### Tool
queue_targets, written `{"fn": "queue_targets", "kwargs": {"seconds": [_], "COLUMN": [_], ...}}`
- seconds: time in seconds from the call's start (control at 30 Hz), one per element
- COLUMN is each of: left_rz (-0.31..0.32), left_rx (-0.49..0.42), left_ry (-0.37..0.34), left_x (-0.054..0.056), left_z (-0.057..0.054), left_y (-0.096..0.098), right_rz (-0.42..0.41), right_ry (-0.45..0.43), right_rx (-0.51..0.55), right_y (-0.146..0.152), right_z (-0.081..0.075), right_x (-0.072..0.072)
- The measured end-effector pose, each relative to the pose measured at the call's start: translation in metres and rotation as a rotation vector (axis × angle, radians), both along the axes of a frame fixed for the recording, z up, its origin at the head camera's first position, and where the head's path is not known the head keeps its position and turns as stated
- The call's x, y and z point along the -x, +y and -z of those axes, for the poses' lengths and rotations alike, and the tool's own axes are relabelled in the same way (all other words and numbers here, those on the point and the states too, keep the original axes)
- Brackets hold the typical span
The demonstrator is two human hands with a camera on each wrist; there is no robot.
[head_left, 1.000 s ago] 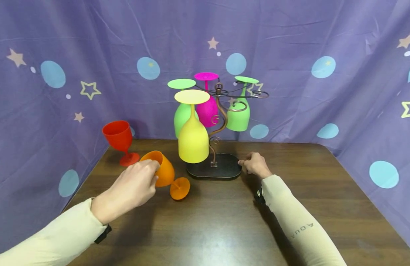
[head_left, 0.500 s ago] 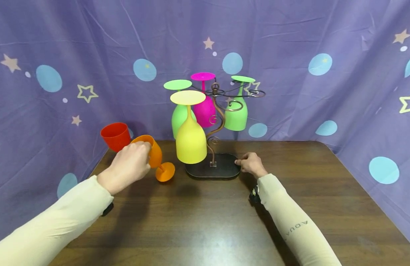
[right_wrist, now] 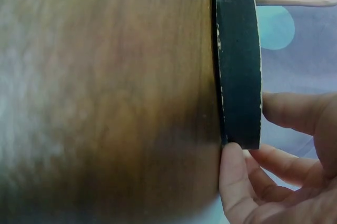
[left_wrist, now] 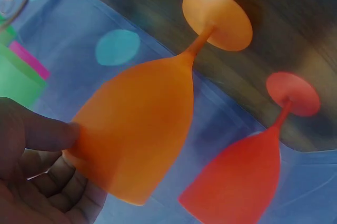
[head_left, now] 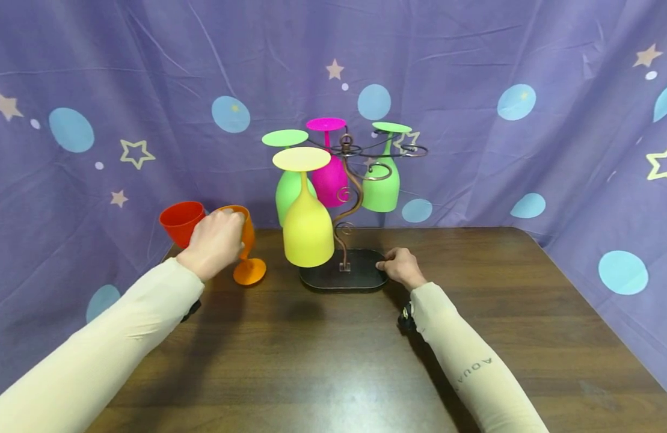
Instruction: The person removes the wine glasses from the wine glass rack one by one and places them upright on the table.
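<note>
Fingers of the left hand partly hide the orange goblet

And away goes the left grip, carrying the orange goblet back and leftward over the desk, further from the stand and in close to the red goblet! A second ago the orange one leaned hard, its foot kicked out to the right; now it has swung nearly upright, foot tucked much closer under the bowl. The left sleeve has stretched deeper across, and the red goblet's stem and foot, in plain sight earlier, have vanished behind that grip in the head view, which has itself shifted slightly.
</note>
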State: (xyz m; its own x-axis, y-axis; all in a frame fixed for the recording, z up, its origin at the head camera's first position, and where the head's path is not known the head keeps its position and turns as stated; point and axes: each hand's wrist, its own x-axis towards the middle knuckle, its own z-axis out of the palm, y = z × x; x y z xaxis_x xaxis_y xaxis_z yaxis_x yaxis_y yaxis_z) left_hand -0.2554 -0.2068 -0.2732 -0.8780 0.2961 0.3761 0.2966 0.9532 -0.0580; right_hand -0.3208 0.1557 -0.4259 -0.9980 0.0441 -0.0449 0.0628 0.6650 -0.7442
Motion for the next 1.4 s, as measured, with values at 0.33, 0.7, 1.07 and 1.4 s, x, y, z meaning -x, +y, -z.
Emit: {"fn": "queue_targets", "kwargs": {"seconds": [0.33,0.7,1.07,1.4], "left_rz": [-0.057,-0.061,-0.034,-0.020], "left_rx": [-0.004,0.009,0.021,0.033], "left_ry": [0.005,0.055,0.067,0.076], "left_x": [0.026,0.042,0.045,0.047], "left_z": [0.004,0.012,0.019,0.019], "left_y": [-0.010,-0.022,-0.027,-0.025], "right_rz": [0.016,0.020,0.018,0.021], "right_ry": [-0.001,0.008,0.006,0.019], "right_rx": [0.000,-0.002,-0.013,-0.024], "right_y": [-0.004,-0.005,-0.005,-0.005], "right_z": [0.002,0.003,0.003,0.004], "right_x": [0.001,0.001,0.001,0.001]}}
